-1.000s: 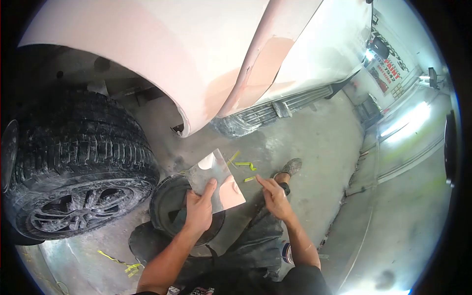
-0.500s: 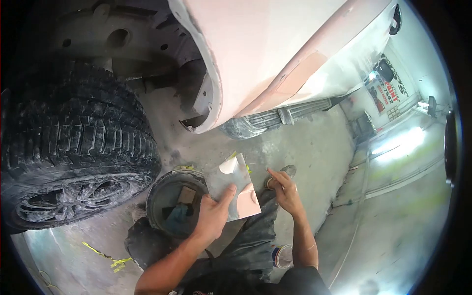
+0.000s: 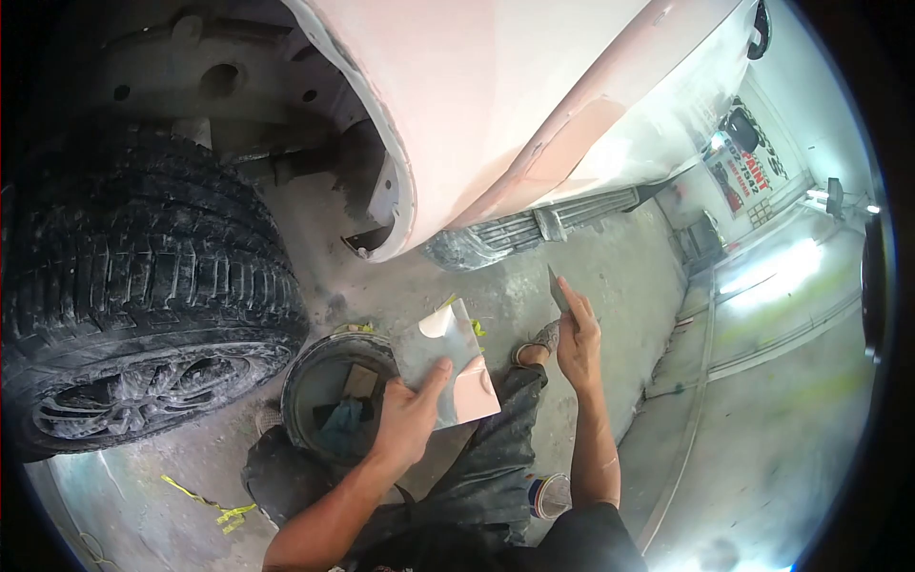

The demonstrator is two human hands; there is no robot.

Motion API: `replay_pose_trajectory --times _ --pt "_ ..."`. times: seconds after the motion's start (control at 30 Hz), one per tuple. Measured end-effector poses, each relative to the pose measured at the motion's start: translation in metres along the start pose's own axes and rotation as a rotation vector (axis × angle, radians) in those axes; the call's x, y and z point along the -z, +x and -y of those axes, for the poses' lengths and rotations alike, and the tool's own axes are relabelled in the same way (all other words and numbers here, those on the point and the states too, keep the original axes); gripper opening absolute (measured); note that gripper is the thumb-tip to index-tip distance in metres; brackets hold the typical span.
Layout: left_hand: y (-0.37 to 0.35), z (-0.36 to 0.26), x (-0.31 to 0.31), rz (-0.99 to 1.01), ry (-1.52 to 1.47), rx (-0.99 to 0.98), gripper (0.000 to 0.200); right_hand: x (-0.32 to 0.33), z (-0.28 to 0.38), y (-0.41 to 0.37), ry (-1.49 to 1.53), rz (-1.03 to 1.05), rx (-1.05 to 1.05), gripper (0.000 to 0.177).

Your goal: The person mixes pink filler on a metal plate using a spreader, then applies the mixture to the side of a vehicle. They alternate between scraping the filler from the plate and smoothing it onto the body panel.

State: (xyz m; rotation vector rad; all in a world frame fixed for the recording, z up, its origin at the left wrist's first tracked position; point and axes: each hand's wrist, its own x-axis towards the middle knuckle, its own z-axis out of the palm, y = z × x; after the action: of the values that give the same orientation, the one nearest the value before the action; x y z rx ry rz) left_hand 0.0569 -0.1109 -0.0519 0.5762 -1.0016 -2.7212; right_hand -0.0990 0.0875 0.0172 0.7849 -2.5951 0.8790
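My left hand [image 3: 405, 418] grips a flat mixing board [image 3: 419, 353] by its near edge, thumb on top. On the board lie a smear of pink body filler [image 3: 474, 389] and a white patch [image 3: 437, 322]. To the right, my right hand [image 3: 579, 348] is raised and closed on a thin filler spreader [image 3: 559, 288], its tip pointing up and apart from the board. Above both hands is a whitish-pink vehicle panel [image 3: 467, 114] with a darker pink patch [image 3: 586, 138] along its body line; neither hand touches it.
A large dusty tire [image 3: 181, 276] stands at left beside the open wheel arch. Below it sits a black bucket [image 3: 291, 405] with a cloth and block inside. A small tub [image 3: 551, 497] stands near my right elbow. A running board [image 3: 534, 229] juts below the panel.
My right hand has moved up and slightly right, away from the board, and the spreader now shows clearly. The board in my left hand has barely shifted.
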Motion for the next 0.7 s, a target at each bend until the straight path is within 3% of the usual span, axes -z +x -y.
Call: replay_pose_trajectory --times 0.1,0.2,0.4,0.5,0.7 --pt "0.005 0.01 0.006 0.026 0.034 0.048 0.03 -0.004 -0.019 -0.014 -0.049 0.033 0.019 0.063" --pt "0.002 0.006 -0.011 0.001 -0.037 -0.062 0.03 -0.012 -0.042 -0.037 0.03 0.119 -0.032 0.059" --pt "0.004 0.003 0.008 0.051 0.069 0.092 0.028 -0.015 -0.056 -0.064 0.033 0.216 -0.129 0.05" --pt "0.014 0.006 0.015 0.024 0.051 0.022 0.028 -0.028 -0.069 -0.083 0.01 0.179 0.083 0.046" --pt "0.014 0.008 0.014 0.025 0.068 0.065 0.038 -0.074 -0.09 -0.149 0.28 0.29 -0.192 0.043"
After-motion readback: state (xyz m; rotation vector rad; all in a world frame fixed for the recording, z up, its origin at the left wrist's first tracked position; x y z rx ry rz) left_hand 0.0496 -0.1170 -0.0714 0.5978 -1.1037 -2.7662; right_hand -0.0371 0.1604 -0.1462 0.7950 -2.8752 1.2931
